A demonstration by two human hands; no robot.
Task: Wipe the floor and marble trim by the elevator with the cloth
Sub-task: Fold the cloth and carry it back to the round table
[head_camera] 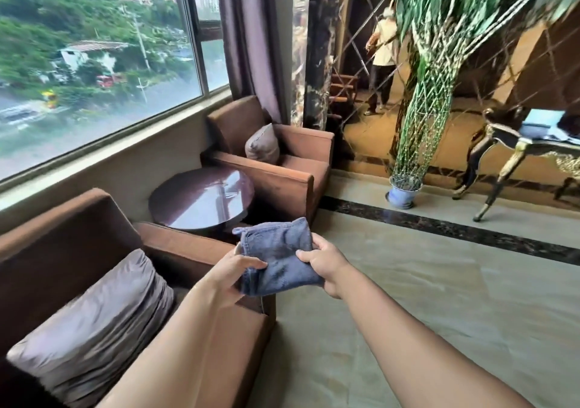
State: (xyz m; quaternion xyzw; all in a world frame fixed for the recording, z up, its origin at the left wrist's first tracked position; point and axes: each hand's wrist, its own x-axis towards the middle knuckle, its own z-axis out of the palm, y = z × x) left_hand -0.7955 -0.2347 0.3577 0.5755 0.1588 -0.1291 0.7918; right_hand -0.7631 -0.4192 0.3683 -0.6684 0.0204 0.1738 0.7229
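Observation:
A folded grey-blue cloth [277, 255] is held up in front of me, above the near armchair's arm. My left hand [233, 274] grips its left lower edge and my right hand [324, 265] grips its right side. The beige polished floor [423, 288] spreads out to the right. A dark marble trim strip [439, 224] runs across it toward the right. A dark marble column [315, 62] stands beside the mirrored wall. No elevator is in view.
Two brown armchairs [282, 169] with grey cushions flank a round dark table [201, 199] under the window at left. A tall plant in a blue pot [403, 192] and an ornate console table [514, 163] stand by the mirror wall.

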